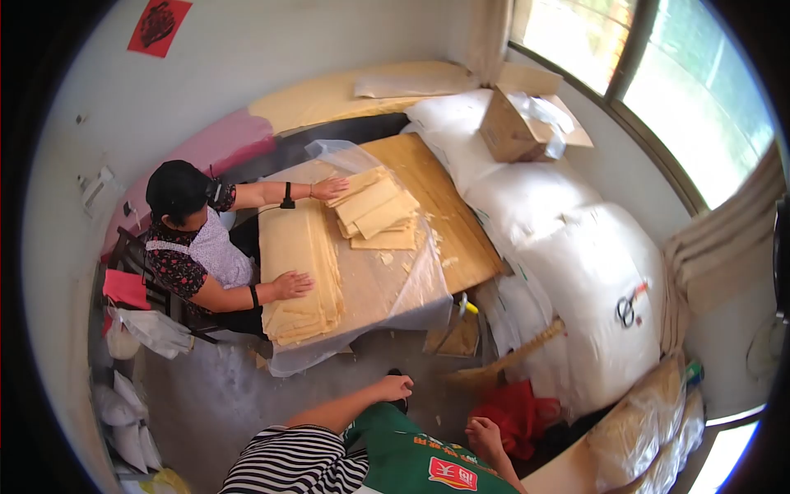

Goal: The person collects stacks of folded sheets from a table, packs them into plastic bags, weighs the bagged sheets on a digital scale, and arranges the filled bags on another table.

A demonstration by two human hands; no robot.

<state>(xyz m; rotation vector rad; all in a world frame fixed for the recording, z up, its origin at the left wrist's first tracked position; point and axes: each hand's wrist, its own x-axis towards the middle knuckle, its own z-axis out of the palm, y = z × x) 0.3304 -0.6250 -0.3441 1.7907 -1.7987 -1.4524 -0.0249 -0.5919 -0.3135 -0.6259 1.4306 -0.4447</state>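
Observation:
My left hand (pixel 395 386) is loosely closed over the floor in front of the table, with nothing visible in it and a dark object just below it. Near a red cloth (pixel 514 416) at the lower right, my right hand (pixel 484 433) has its fingers curled together, also with nothing visible in them. Both hands are apart from the table. On the table lie a long stack of thin yellowish sheets (pixel 300 263) and a smaller pile of folded sheets (pixel 378 206). A seated person (pixel 202 239) rests one hand on each.
Plastic film (pixel 411 284) covers part of the wooden table (pixel 461 239), with crumbs scattered on it. Large white sacks (pixel 609 288) line the right side, carrying an open cardboard box (pixel 514 128) and scissors (pixel 627 311). Clear bags (pixel 646 424) sit at the lower right.

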